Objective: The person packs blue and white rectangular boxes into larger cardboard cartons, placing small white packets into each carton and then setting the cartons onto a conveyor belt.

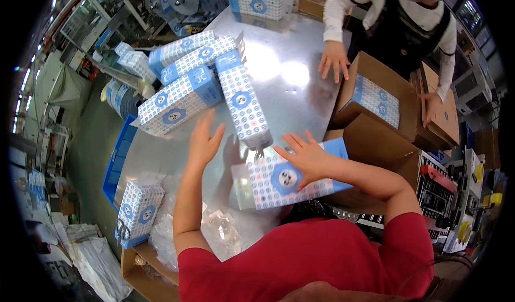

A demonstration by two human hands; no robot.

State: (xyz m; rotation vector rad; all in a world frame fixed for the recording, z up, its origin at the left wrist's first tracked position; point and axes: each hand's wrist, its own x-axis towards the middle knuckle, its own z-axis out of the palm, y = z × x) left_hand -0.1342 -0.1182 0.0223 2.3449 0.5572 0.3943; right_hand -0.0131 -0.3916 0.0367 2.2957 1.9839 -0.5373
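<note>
My right hand [308,160] lies spread across a long, plastic-wrapped blue-and-white patterned pack [268,186], its fingertips reaching over the far edge. That pack spans the table's near right edge and an open cardboard box [383,149]. My left hand [204,141] is raised over the metal table [292,50] with fingers apart, holding nothing. Just beyond it lies a similar pack [174,106], and another pack [244,101] stretches toward me between my hands. More such packs [190,58] are heaped behind these.
A co-worker [399,39] stands at the far right, one hand on the table, beside a cardboard box [370,68] holding a pack. A blue bin [123,157] borders the left edge. Scissors [123,229] rest against a pack [142,208] near clear plastic bags [222,229].
</note>
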